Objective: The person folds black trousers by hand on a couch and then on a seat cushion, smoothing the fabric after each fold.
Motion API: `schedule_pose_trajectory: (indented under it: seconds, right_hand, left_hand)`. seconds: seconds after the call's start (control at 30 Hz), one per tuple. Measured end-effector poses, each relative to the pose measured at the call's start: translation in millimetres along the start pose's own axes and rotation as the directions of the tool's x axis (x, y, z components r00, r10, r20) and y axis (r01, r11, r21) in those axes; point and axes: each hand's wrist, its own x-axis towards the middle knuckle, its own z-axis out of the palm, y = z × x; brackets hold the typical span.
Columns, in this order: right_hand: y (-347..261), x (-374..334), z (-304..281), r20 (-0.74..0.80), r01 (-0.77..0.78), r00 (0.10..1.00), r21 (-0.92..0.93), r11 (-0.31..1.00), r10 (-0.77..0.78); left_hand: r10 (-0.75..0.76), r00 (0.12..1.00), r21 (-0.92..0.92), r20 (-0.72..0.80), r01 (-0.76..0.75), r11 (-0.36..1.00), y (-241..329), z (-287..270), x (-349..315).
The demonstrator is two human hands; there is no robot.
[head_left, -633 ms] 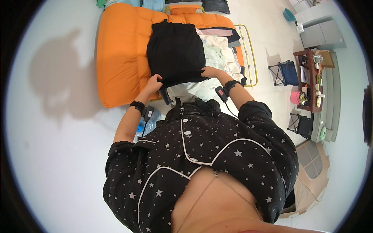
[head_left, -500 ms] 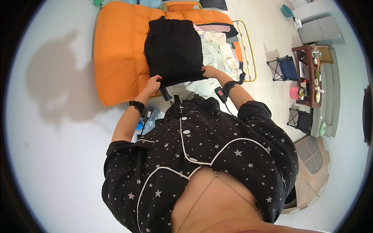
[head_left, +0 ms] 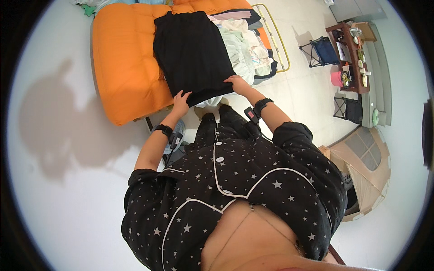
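A black garment (head_left: 192,52) lies stretched out over the orange cushioned seat (head_left: 122,67); I cannot tell its kind. Its near edge hangs slightly over the front. My left hand (head_left: 181,103) is closed on the near left corner, fingers on top of the cloth. At the near right corner, my right hand (head_left: 238,84) pinches the same edge. Light-coloured clothes (head_left: 239,49), white and pale green, are spread to the right of the black garment and partly beneath it. Black straps with small devices sit on both wrists.
A yellow metal frame (head_left: 275,38) rises at the seat's right end. Farther right are a folding chair (head_left: 323,50), a brown table (head_left: 357,58) with several items, a pink bucket (head_left: 337,78) and a beige tent (head_left: 361,162). The white wall (head_left: 54,203) is to the left.
The black garment's near edge and my hands appear a little lower against the seat, with the cloth drawn longer toward me. The whole view has shifted, and my trousers and feet show more.
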Motion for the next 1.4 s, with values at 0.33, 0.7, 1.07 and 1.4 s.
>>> schedule_pose_trajectory:
  seconds: [0.33,0.7,1.07,1.4]
  right_hand:
    - [20,-19,25,-0.267,0.048,0.957,-0.231,0.972,-0.11]
    - [78,-126,26,-0.06,0.11,0.992,0.019,0.994,-0.108]
    - [127,-195,20,0.144,-0.173,0.976,0.057,0.983,0.164]
    - [137,-219,19,0.219,-0.231,0.958,0.195,0.953,0.187]
  left_hand:
    - [0.079,0.975,0.267,-0.207,-0.021,0.963,37,18,-29]
    - [0.021,0.999,0.271,0.044,-0.033,0.962,82,96,-83]
    - [-0.124,0.955,0.304,0.271,0.037,0.952,155,126,-111]
    - [-0.11,0.912,0.262,0.396,0.002,0.965,150,131,-99]
